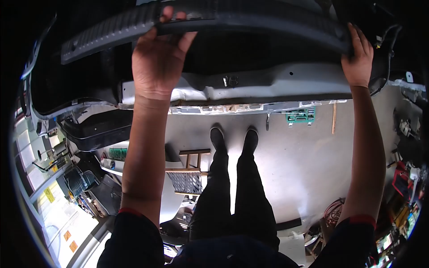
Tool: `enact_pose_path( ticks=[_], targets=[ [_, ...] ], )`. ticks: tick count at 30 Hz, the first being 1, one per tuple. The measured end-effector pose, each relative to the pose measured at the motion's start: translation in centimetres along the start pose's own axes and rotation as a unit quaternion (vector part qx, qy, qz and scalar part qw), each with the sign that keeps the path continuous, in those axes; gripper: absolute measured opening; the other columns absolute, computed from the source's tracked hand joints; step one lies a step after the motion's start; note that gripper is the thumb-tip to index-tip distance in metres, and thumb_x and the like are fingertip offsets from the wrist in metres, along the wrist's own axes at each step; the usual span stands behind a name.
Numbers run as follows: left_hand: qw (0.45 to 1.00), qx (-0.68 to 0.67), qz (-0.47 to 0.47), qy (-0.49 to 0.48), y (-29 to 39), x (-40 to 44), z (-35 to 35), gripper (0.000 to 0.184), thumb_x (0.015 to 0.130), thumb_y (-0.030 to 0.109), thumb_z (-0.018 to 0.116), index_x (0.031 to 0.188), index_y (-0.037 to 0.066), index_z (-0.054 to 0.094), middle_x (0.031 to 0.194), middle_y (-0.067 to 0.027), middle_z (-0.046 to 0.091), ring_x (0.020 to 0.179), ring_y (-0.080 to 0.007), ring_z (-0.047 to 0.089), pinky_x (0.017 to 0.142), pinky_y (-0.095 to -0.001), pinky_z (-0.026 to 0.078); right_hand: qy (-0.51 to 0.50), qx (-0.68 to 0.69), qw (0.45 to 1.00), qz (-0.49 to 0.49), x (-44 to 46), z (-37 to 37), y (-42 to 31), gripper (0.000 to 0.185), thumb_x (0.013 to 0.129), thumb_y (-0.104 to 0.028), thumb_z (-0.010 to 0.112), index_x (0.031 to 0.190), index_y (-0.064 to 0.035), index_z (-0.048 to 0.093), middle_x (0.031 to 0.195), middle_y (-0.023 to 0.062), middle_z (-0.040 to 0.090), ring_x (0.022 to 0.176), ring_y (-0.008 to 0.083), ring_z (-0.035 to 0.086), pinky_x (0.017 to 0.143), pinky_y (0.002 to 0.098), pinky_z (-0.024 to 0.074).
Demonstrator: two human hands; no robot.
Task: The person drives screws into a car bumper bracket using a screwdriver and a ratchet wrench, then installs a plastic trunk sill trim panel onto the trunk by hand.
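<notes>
A long, curved dark plastic trim panel (268,23) with a ribbed left part spans the top of the head view. My left hand (158,64) grips it left of its middle, with some fingertips showing past the upper edge. At the panel's right end my right hand (359,60) is closed around the tip. Below the panel runs the bare, light grey metal sill (268,87) of a car body opening, with a metal latch (231,81) near its middle. The space between panel and sill is too dark to make out.
On the floor beyond the sill lie a green tool case (301,115), a dark hand tool (268,121) and a wooden stick (334,118). A small wooden stool (191,172) stands left of my legs. A black bumper-like part (100,129) sits at the left, and a coiled hose (334,211) lies right.
</notes>
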State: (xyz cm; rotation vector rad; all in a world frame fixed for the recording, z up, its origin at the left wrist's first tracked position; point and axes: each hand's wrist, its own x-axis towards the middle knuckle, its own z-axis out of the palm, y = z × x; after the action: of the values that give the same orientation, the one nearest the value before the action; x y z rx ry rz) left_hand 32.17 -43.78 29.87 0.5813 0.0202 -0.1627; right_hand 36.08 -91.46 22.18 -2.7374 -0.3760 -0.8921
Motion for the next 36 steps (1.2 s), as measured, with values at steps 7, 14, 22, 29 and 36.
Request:
enact_pose_path(
  ticks=[7,14,22,29,36],
  targets=[
    [0.994,0.062,-0.040,0.083,-3.6,-8.5,-2.2,0.025,0.103,0.026,0.065,0.126,0.018,0.067,0.141,-0.0013,0.064,0.118,-0.0198,0.067,0.108,-0.0495,0.054,0.012,0.011,0.999,-0.033,-0.3,-1.7,-0.9,0.066,0.083,0.005,0.054,0.143,-0.0229,0.064,0.150,0.0067,0.058,0.138,0.0320,0.053,0.118,0.0442,0.0383],
    [0.990,0.009,-0.089,0.110,-5.1,-12.8,-3.2,0.028,0.108,0.026,0.058,0.135,0.019,0.064,0.140,-0.0049,0.064,0.118,-0.0213,0.068,0.104,-0.0450,0.055,-0.025,-0.025,0.998,-0.061,-1.4,-6.3,-2.0,0.066,0.086,0.001,0.062,0.148,-0.0200,0.059,0.151,0.0113,0.055,0.139,0.0346,0.051,0.118,0.0453,0.0370],
    [0.921,0.149,-0.235,0.272,-4.7,-14.2,-1.9,0.026,0.110,0.019,0.051,0.131,0.006,0.060,0.128,-0.0147,0.067,0.113,-0.0248,0.072,0.099,-0.0411,0.059,-0.122,-0.057,0.990,-0.042,-4.9,-5.8,-1.9,0.071,0.088,0.006,0.056,0.153,-0.0203,0.051,0.157,0.0089,0.050,0.148,0.0354,0.041,0.123,0.0475,0.0335],
    [0.542,0.836,0.071,-0.049,9.1,-15.3,-7.9,0.061,0.089,-0.001,0.065,0.147,0.010,0.048,0.145,-0.0143,0.057,0.126,-0.0279,0.062,0.110,-0.0449,0.050,-0.131,-0.053,0.988,-0.063,-4.8,-5.6,-0.6,0.076,0.081,0.011,0.048,0.152,-0.0166,0.052,0.156,0.0095,0.052,0.148,0.0348,0.042,0.124,0.0467,0.0331],
    [0.142,0.982,-0.074,-0.098,21.4,-11.7,-15.7,0.106,0.075,-0.010,0.071,0.165,0.018,0.022,0.166,-0.0145,0.031,0.154,-0.0349,0.031,0.126,-0.0513,0.029,-0.086,-0.053,0.994,-0.033,-5.6,-5.2,-1.2,0.073,0.081,0.008,0.054,0.148,-0.0203,0.057,0.153,0.0066,0.056,0.146,0.0303,0.046,0.123,0.0438,0.0366]
  ],
)
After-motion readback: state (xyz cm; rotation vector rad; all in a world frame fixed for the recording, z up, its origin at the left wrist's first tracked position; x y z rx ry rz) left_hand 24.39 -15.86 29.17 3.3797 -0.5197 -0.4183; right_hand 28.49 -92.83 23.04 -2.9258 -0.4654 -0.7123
